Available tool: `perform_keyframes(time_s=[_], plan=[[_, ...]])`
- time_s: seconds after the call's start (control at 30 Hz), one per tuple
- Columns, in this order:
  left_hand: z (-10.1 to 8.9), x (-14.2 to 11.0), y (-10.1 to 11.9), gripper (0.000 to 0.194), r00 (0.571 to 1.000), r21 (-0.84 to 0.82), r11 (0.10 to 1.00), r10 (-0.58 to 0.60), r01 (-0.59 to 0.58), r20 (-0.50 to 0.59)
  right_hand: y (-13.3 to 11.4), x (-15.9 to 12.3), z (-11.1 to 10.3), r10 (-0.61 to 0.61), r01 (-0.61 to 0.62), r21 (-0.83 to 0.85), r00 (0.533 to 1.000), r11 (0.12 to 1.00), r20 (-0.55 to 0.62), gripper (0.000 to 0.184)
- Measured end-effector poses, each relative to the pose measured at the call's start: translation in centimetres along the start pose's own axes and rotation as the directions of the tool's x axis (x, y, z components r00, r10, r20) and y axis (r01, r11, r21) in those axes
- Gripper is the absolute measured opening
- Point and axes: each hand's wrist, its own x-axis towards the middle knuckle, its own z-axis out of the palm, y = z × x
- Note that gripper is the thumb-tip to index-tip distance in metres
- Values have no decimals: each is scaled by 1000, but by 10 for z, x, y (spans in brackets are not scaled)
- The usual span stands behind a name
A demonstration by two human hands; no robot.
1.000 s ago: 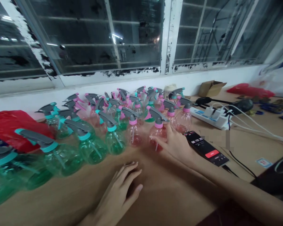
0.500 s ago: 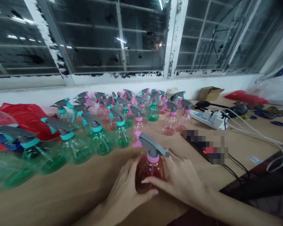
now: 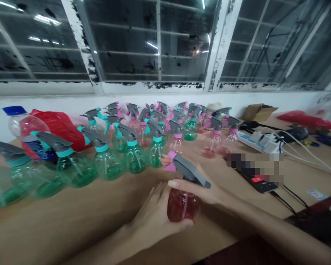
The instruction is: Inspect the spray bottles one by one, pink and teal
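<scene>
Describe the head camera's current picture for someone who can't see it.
A person's left hand cups the body of a pink spray bottle while the right hand holds it near the neck. Beyond, other spray bottles, green and pink, crowd a brown table below windows, with a phone and power strip at right.

– What is covered on the held bottle (image 3: 183,209)?
– Its collar is hidden by the right hand (image 3: 202,191); the phone (image 3: 266,186) is partly masked, the leftmost bottle (image 3: 0,191) cut by the edge.
</scene>
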Motion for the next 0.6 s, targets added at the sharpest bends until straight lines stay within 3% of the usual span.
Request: perform_keyframes(time_s=[0.17, 0.37, 0.6], plan=[[2, 10, -5, 76, 999, 6, 999, 50, -50, -15, 2, 5, 3, -18, 29, 132, 996, 991, -85, 24], [1, -6, -39, 104, 993, 215, 970, 105, -115, 58, 13, 11, 7, -23, 26, 50, 998, 998, -63, 18], [-17, -28, -70, 82, 992, 463, 886, -23, -37, 123, 24, 33, 8, 21, -22, 22, 999, 1000, 49, 28]])
